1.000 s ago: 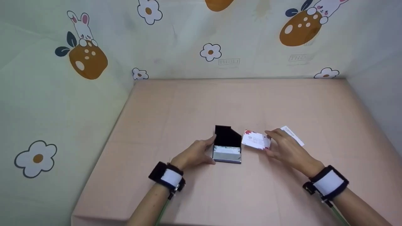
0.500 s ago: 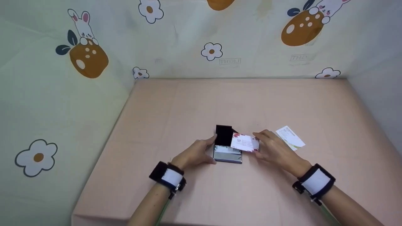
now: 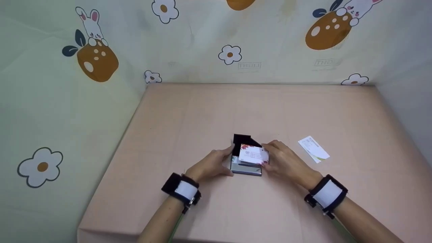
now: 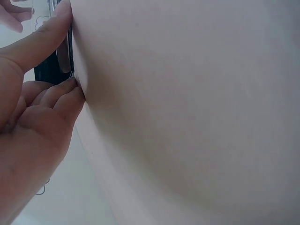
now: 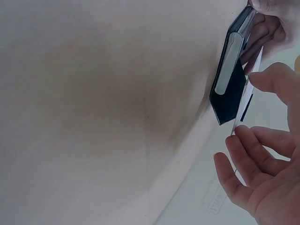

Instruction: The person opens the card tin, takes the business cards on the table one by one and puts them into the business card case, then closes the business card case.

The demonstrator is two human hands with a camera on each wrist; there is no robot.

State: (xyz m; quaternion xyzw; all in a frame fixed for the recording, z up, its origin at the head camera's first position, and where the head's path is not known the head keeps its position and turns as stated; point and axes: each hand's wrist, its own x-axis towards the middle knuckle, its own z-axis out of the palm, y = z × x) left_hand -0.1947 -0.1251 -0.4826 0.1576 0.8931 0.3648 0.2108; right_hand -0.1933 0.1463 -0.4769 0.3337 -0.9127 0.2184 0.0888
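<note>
A small card case (image 3: 245,168) with a silver body and a raised black lid (image 3: 241,139) lies open near the middle of the pink table (image 3: 236,111). My left hand (image 3: 211,164) grips the case's left side with thumb and fingers; the left wrist view shows the fingers (image 4: 56,96) against its black edge (image 4: 51,70). My right hand (image 3: 283,161) pinches a white card with red flowers (image 3: 253,155) and holds it just over the case's opening. In the right wrist view the card (image 5: 244,102) stands edge-on beside the case (image 5: 229,70).
Another white card with a green corner (image 3: 313,149) lies flat on the table to the right of my right hand. Patterned walls with rabbits and flowers (image 3: 229,54) close the table in at the back and on both sides.
My right hand has carried the flowered card leftward from beside the case to over its opening. The other card, earlier partly hidden by that hand, now lies in plain sight. My left hand kept its hold.
</note>
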